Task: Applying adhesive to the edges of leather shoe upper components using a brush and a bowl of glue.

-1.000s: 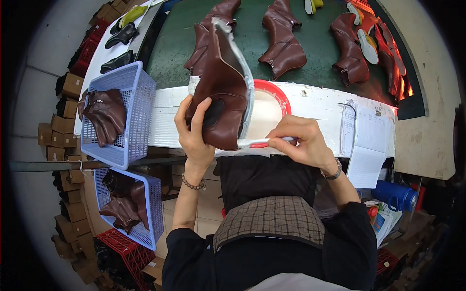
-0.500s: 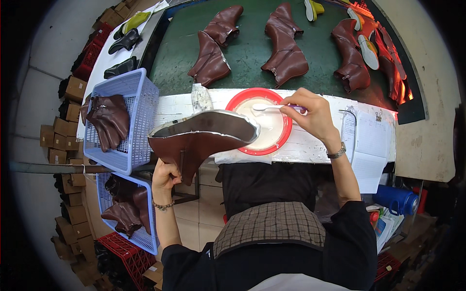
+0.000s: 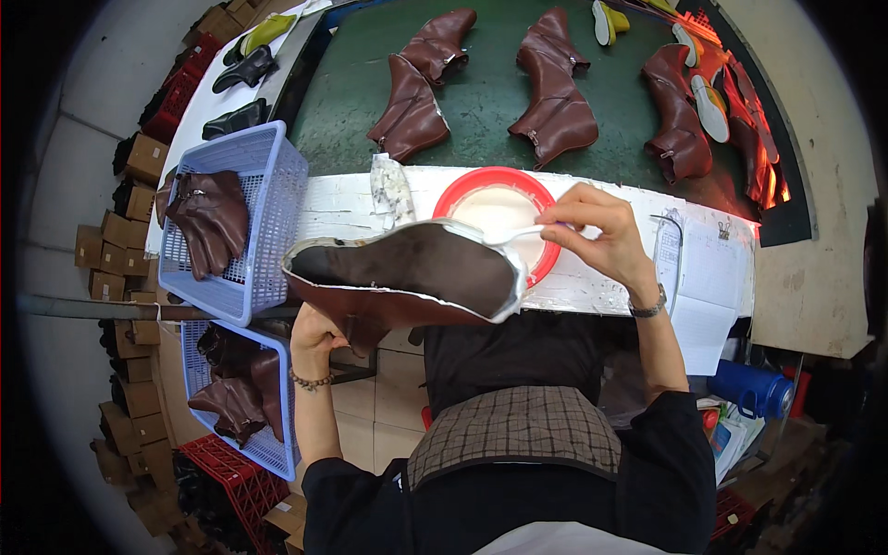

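Observation:
My left hand (image 3: 316,331) grips a brown leather boot upper (image 3: 412,264) from below, tilted so its open underside faces up. White paste lines the rim of that opening. Between the fingers of my right hand (image 3: 601,231) is a slim white toothbrush (image 3: 520,233), its head at the upper's right-hand edge. The bristles are too small to make out. Behind the upper stands a red bowl (image 3: 450,192) of creamy white glue (image 3: 495,203), partly hidden by it. A smeared whitish rag (image 3: 391,190) lies left of the bowl on the white bench (image 3: 338,199).
Several brown boot uppers (image 3: 555,111) lie on the green surface (image 3: 481,102) beyond. At the left, an upper blue basket (image 3: 282,185) and a lower blue basket (image 3: 287,407) hold more. An open notebook (image 3: 712,277) and a blue flask (image 3: 754,388) are at the right.
The toothbrush has come out of the glue to the upper's edge. My left hand has turned the upper, bringing its open underside more into view and its right end lower.

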Motion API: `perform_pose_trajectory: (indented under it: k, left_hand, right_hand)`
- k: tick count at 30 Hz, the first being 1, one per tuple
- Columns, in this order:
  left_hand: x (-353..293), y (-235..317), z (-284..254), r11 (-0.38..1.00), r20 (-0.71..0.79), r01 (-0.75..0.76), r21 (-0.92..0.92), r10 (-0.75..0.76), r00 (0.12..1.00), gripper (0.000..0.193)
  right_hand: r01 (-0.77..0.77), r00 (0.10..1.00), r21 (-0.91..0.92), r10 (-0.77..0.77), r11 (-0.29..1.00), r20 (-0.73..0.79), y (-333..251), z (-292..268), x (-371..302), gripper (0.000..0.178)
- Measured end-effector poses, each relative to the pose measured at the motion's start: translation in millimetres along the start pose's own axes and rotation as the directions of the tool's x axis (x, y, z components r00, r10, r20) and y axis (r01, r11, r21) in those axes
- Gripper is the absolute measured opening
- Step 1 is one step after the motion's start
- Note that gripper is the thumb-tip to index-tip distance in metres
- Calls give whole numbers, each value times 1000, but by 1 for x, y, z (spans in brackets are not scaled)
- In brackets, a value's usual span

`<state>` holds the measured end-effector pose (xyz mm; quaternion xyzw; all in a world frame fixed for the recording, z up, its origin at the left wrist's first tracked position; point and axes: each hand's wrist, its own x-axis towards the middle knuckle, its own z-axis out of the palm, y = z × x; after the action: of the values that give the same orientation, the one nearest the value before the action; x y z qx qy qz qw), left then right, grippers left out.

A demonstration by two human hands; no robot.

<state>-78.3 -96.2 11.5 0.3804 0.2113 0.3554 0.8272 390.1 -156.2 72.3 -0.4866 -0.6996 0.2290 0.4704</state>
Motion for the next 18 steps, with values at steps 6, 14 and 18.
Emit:
perform_pose_trajectory:
  k: [6,14,18]
  left_hand:
    - [20,-11,25,986,25,156,59,-157,987,84]
    - [24,-25,22,962,221,233,-140,-199,955,77]
    - [23,-36,21,957,178,218,-193,-185,966,75]
  right_hand:
    - [180,984,-53,-180,982,15,-2,13,29,19]
    - [223,970,-51,-227,973,-88,-10,10,36,25]
    - [303,950,-12,-303,953,-71,-13,14,41,27]
